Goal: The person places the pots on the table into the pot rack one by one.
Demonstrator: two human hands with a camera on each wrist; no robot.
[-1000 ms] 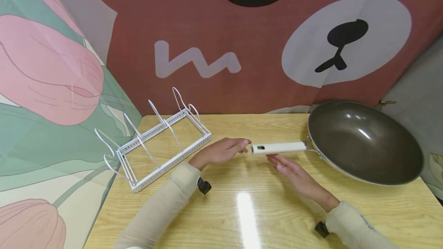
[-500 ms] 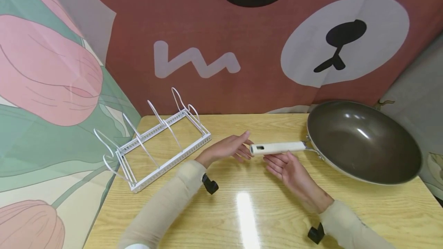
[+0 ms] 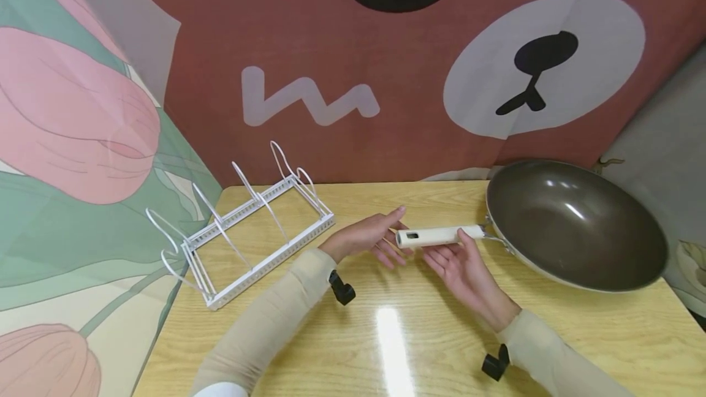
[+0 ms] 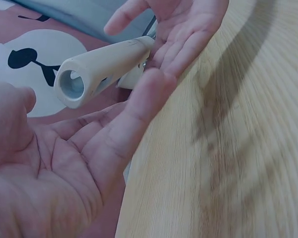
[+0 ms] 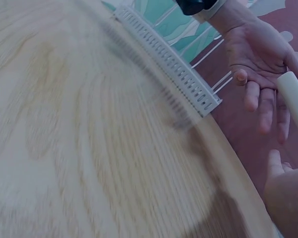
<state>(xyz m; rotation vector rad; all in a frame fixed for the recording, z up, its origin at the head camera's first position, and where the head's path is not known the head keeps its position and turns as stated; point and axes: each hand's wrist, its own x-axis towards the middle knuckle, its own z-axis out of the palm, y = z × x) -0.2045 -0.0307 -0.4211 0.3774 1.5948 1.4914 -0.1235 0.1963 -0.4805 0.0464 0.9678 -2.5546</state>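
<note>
Pan [image 3: 573, 228] stood at the table's [image 3: 441, 354] right, its handle [image 3: 439, 236] pointing left. With left hand [image 3: 366, 234] spread by the tip and right hand [image 3: 466, 277] loosely open beneath, neither gripped anything — seemingly a reach, the next move calling for a firm grasp.

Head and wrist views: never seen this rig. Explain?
No machine: just a person's left hand and right hand, bare. The head view is from a camera worn on the head; the others come from the left and right wrists. On the wooden table sits a white wire rack, with a large dark-lined pan at the right end. The right hand is by the pan's white handle; the left is at the handle's free end. Both hands are open and grip nothing; contact is hard to judge.
</note>
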